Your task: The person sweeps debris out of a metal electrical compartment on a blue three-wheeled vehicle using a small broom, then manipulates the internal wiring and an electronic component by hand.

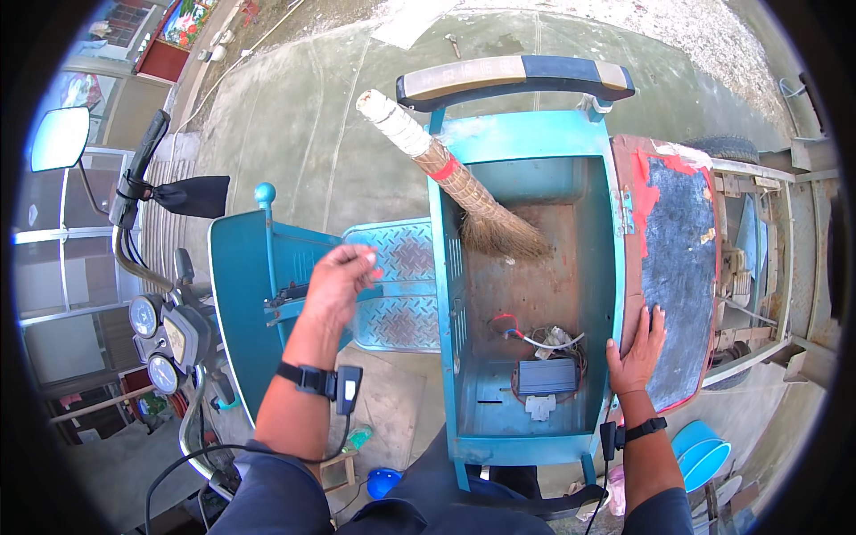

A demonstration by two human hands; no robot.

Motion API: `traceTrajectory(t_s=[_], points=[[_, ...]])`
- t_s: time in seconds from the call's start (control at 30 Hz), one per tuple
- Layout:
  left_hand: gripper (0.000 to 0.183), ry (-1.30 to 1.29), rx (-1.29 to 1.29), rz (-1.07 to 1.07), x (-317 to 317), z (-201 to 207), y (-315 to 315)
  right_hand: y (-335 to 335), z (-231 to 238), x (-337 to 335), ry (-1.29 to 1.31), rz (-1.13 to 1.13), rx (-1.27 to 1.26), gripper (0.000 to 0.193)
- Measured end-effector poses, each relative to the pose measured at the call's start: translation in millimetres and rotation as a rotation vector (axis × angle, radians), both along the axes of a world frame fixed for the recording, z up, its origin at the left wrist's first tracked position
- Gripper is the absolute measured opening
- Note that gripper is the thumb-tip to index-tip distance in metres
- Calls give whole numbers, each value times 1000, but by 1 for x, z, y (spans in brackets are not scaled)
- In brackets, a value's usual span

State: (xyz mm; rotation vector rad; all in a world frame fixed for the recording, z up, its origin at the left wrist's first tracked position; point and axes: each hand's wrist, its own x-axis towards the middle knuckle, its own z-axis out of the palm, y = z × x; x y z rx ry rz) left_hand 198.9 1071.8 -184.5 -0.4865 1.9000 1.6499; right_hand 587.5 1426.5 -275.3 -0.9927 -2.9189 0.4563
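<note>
Fingers (364, 256) of the left hand (341, 282) are curled in loosely toward the thumb and slightly blurred; whether they pinch anything small cannot be told. Those of the right hand (638, 352) are straight and a little spread, gripping nothing: they lie flat on the near part of the opened hinged lid (682, 276), the thumb set apart at the right rim of the teal metal storage box (524, 448).

Beyond and to the right of the left fingertips, well apart from both hands, a twig broom (464, 183) leans across the box's far left corner. Its white-wrapped handle end sticks outside, a red band circles the shaft, and the bristles fan down inside, to the left of and beyond the right fingers.

Left of the right hand, on the box floor, sit a finned blue-grey control unit (547, 377) and loose wires (508, 327). Below and right of the left fingers shows the diamond-plate footboard (392, 333). Farther left of them stand the teal front panel (236, 303), round gauges (144, 316) and a mirror (59, 140). Past the box's far end runs a padded bar (513, 78); a blue basin (701, 451) is nearer the wearer, right of the right wrist.
</note>
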Motion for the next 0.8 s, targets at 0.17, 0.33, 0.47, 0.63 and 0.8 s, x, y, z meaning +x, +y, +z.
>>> traceTrajectory(t_s=[0.17, 0.33, 0.47, 0.63, 0.8], points=[[66, 581, 21, 125, -174, 67, 60, -11, -5, -10, 31, 5, -41, 88], [60, 544, -164, -50, -110, 35, 63, -4, -4, -8, 35, -5, -35, 89], [35, 375, -170, -180, 0, 9, 60, -1, 0, -6, 29, -11, -27, 89], [24, 203, -72, -447, 122, 2, 72, -5, -3, -8, 63, -7, -32, 90], [24, 285, -122, -902, 162, -25, 131, -9, -3, -8, 30, -9, -53, 91]])
